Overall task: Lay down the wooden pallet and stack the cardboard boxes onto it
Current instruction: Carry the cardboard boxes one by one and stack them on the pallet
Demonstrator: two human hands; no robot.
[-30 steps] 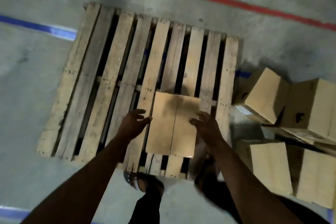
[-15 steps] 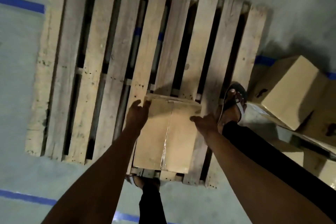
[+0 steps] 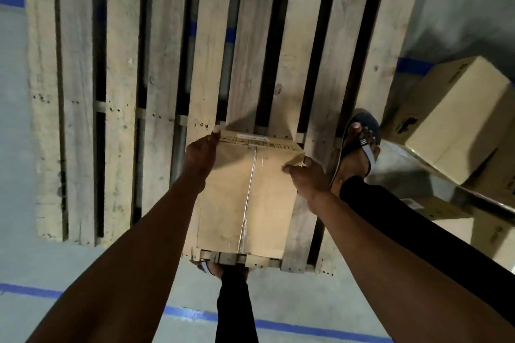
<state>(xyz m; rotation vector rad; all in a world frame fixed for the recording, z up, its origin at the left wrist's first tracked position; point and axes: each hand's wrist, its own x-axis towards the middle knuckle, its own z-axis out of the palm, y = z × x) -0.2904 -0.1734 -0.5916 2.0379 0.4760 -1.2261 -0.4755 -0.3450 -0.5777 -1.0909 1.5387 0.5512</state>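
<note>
The right hand's (image 3: 305,175) thumb lies on top of the cardboard box (image 3: 248,198) and its fingers curl round the far right corner. The left hand (image 3: 203,150) presses flat along the left side, one fingertip at the far left corner. The box sits over the wooden pallet's (image 3: 122,92) near edge, right of middle; whether it rests on the slats is unclear. Bare slats stretch left and beyond. A sandalled foot (image 3: 359,153) stands just right, other boxes (image 3: 457,114) near it.

The grey floor (image 3: 14,147) (blue tape lines (image 3: 306,327)) carries the wooden pallet (image 3: 122,92), flat, with cardboard boxes (image 3: 457,120) beside it.
</note>
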